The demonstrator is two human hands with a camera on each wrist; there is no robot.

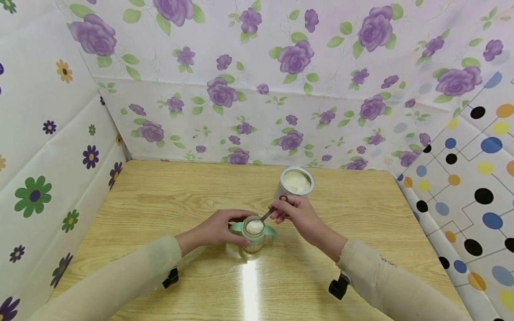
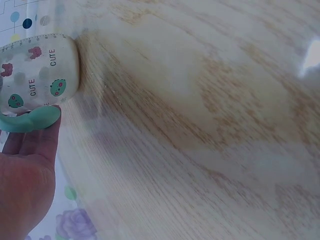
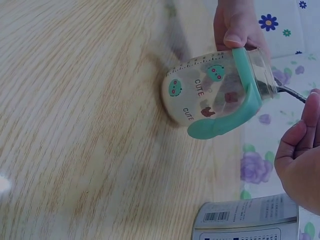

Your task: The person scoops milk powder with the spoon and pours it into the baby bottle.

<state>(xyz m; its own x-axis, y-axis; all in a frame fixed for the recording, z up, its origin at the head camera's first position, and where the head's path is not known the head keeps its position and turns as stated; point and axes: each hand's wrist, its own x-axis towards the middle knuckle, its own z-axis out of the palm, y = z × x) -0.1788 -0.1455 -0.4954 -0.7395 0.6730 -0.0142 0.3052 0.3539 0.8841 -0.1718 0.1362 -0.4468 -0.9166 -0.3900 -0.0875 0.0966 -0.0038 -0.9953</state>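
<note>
A clear baby bottle with a mint-green two-handled collar stands uncapped on the table. It carries printed cartoon figures and the word CUTE. My left hand grips it around the collar from the left, thumb in front and fingers behind. With thumb and fingers, my right hand pinches the dark handle of a spoon, which slants down into the bottle's mouth. White powder shows at that mouth; whether it lies in the spoon's bowl or beneath is unclear. The spoon's bowl is hidden in the right wrist view.
Behind my right hand stands an open can of pale powder, its printed side showing in the right wrist view. The wood-grain table meets flowered cloth at the back and patterned sheets at both sides.
</note>
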